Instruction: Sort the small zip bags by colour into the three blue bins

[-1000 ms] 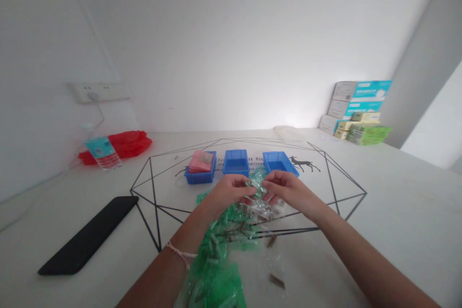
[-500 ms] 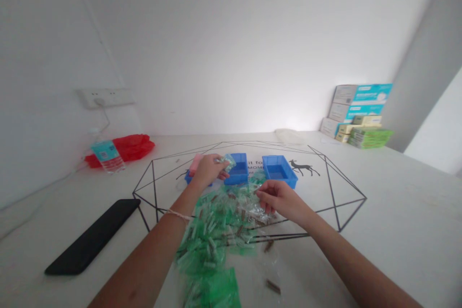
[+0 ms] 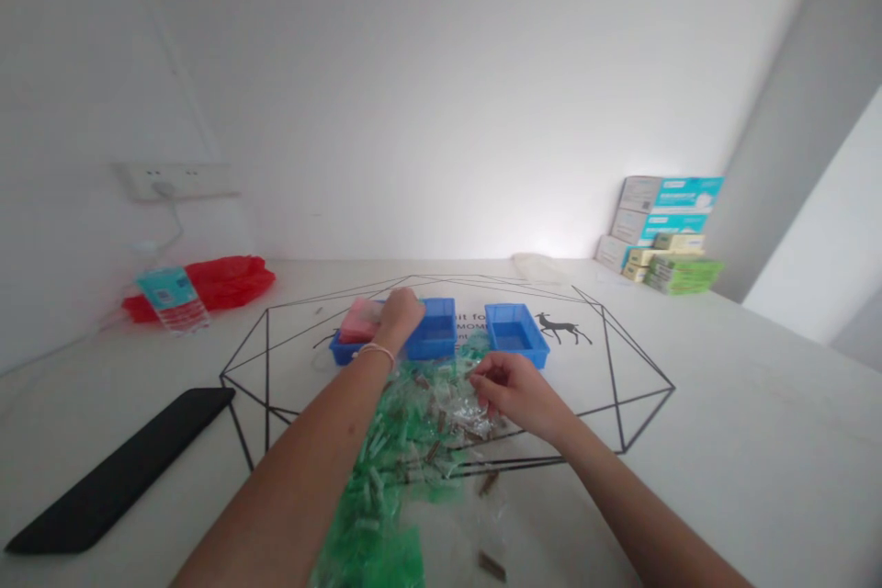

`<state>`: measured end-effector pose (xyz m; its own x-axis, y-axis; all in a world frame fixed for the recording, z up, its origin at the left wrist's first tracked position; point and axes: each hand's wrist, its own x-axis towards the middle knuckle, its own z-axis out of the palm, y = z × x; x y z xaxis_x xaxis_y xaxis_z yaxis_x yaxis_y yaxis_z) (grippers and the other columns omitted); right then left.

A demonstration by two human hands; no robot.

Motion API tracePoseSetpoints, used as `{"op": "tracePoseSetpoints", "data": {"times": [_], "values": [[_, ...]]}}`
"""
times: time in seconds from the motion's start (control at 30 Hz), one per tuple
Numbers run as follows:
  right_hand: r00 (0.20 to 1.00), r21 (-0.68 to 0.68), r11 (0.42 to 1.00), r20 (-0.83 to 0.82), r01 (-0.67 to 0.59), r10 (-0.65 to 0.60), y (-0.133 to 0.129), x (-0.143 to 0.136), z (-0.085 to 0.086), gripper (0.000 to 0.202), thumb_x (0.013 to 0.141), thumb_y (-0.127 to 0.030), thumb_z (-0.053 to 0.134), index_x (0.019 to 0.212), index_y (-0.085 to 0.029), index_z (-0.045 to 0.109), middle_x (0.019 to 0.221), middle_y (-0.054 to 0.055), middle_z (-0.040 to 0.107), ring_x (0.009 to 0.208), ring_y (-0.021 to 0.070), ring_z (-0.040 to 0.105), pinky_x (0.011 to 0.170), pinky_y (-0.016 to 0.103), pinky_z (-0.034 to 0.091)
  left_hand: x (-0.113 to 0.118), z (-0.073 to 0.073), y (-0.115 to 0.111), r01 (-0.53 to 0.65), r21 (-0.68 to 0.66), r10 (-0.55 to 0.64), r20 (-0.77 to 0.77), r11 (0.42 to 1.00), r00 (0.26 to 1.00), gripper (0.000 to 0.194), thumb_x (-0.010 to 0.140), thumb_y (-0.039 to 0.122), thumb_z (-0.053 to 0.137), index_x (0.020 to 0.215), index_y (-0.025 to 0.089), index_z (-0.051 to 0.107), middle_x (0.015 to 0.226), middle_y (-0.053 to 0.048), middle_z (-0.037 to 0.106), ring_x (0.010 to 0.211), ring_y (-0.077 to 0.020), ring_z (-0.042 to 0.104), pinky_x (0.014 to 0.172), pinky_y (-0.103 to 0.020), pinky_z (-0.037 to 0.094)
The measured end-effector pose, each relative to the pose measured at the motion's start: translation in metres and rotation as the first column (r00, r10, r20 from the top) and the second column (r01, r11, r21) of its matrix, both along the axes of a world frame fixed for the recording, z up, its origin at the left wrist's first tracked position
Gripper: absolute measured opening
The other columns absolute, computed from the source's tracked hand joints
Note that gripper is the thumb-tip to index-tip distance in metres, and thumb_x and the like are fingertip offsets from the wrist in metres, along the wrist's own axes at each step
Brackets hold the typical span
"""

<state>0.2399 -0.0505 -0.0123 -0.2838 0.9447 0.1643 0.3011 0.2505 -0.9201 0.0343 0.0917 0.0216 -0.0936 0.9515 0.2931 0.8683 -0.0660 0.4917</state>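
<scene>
My left hand (image 3: 401,312) is above the gap between the left blue bin (image 3: 344,354) and the middle blue bin (image 3: 433,347), back towards me; its fingers are largely hidden. Pink packets (image 3: 359,320) fill the left bin, with something translucent over them beside my hand. My right hand (image 3: 510,386) hovers at the right side of a pile, thumb and fingertips closed together; what they pinch is too small to make out. That pile mixes clear plastic bags (image 3: 461,402) with brown pieces and green bags (image 3: 392,423) with pale strips. The right blue bin (image 3: 516,335) stands beyond my right hand.
Loose brown pieces (image 3: 491,567) in clear plastic lie near the front edge. A black flat slab (image 3: 124,469) is at left, with a bottle (image 3: 172,299) and a red plastic bag (image 3: 231,283) behind it. Stacked boxes (image 3: 661,230) stand back right against the wall.
My left hand has turned and moved away over the bins; the small clear packet in its fingers no longer shows plainly. My right hand stays over the pile. The whole view has shifted slightly.
</scene>
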Motion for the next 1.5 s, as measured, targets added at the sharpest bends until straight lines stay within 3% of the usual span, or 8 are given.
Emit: {"op": "tracePoseSetpoints", "data": {"times": [0.23, 0.4, 0.57, 0.73, 0.97, 1.2, 1.4, 1.5], "values": [[0.971, 0.195, 0.969, 0.158, 0.149, -0.181, 0.000, 0.007, 0.010, 0.011, 0.083, -0.022, 0.059, 0.072, -0.020, 0.061, 0.063, 0.002, 0.067, 0.056, 0.0172, 0.062, 0.054, 0.027, 0.044, 0.004, -0.010, 0.001, -0.046, 0.018, 0.048, -0.185, 0.999, 0.981, 0.035, 0.079, 0.007, 0.054, 0.113, 0.005, 0.063, 0.116, -0.027, 0.063, 0.114, -0.0353, 0.061, 0.092, -0.040, 0.047], [0.916, 0.377, 0.920, 0.323, 0.108, -0.240, -0.002, 0.005, 0.006, 0.008, 0.083, -0.012, 0.058, 0.082, -0.018, 0.063, 0.085, 0.005, 0.069, 0.063, 0.0151, 0.061, 0.063, 0.027, 0.045, 0.005, -0.007, -0.005, -0.058, 0.087, 0.075, -0.211, 0.995, 0.975, 0.041, 0.081, 0.019, 0.061, 0.120, 0.009, 0.056, 0.122, -0.022, 0.059, 0.115, -0.0317, 0.060, 0.092, -0.037, 0.048], [0.873, 0.425, 0.902, 0.408, 0.076, -0.266, -0.002, -0.001, -0.004, 0.012, 0.086, -0.014, 0.060, 0.096, -0.018, 0.066, 0.102, 0.008, 0.068, 0.066, 0.0145, 0.059, 0.069, 0.028, 0.044, 0.006, 0.000, -0.034, 0.114, 0.220, -0.090, -0.117, 0.969, 0.989, 0.020, 0.079, 0.020, 0.060, 0.099, 0.015, 0.064, 0.106, -0.012, 0.065, 0.100, -0.0248, 0.064, 0.088, -0.035, 0.049], [0.901, 0.437, 0.896, 0.350, 0.085, -0.256, -0.001, -0.004, -0.005, 0.008, 0.085, -0.013, 0.059, 0.089, -0.018, 0.064, 0.097, 0.007, 0.067, 0.069, 0.0152, 0.059, 0.065, 0.027, 0.043, -0.013, 0.004, -0.090, 0.416, -0.040, -0.416, 0.015, 0.909, 0.909, 0.014, 0.076, 0.030, 0.061, 0.076, 0.018, 0.068, 0.079, -0.005, 0.071, 0.076, -0.0213, 0.065, 0.071, -0.031, 0.047], [0.927, 0.450, 0.890, 0.302, 0.069, -0.224, -0.003, -0.006, -0.002, 0.009, 0.084, -0.012, 0.058, 0.079, -0.018, 0.062, 0.083, 0.003, 0.067, 0.064, 0.0143, 0.057, 0.064, 0.025, 0.041, -0.036, -0.002, -0.126, 0.450, -0.233, -0.452, 0.047, 0.862, 0.891, 0.031, 0.071, 0.044, 0.068, 0.085, 0.017, 0.072, 0.091, -0.009, 0.074, 0.087, -0.0267, 0.066, 0.075, -0.033, 0.046], [0.920, 0.407, 0.913, 0.351, 0.018, -0.174, -0.008, -0.012, -0.002, 0.011, 0.084, -0.012, 0.057, 0.078, -0.018, 0.063, 0.079, 0.003, 0.067, 0.063, 0.0141, 0.057, 0.063, 0.025, 0.041, -0.039, -0.011, -0.123, 0.442, -0.116, -0.395, 0.291, 0.890, 0.871, 0.036, 0.064, 0.034, 0.076, 0.095, 0.018, 0.072, 0.080, -0.004, 0.070, 0.073, -0.0209, 0.064, 0.069, -0.031, 0.047], [0.916, 0.401, 0.916, 0.374, -0.017, -0.147, -0.012, -0.015, -0.002, 0.012, 0.084, -0.010, 0.056, 0.077, -0.018, 0.062, 0.076, 0.002, 0.066, 0.060, 0.0132, 0.056, 0.061, 0.024, 0.040, -0.039, -0.003, -0.123, 0.522, -0.042, -0.423, 0.531, 0.852, 0.734, 0.039, 0.068, 0.047, 0.075, 0.092, 0.016, 0.071, 0.080, -0.005, 0.070, 0.074, -0.0192, 0.065, 0.070, -0.032, 0.049], [0.915, 0.395, 0.918, 0.380, -0.029, -0.134, -0.013, -0.016, -0.001, 0.012, 0.084, -0.010, 0.055, 0.077, -0.018, 0.061, 0.075, 0.002, 0.066, 0.059, 0.0132, 0.056, 0.061, 0.024, 0.040, -0.048, 0.002, -0.124, 0.481, -0.017, -0.410, 0.498, 0.877, 0.764, 0.043, 0.072, 0.054, 0.071, 0.095, 0.017, 0.070, 0.090, -0.007, 0.071, 0.083, -0.0212, 0.066, 0.075, -0.034, 0.050]]}}
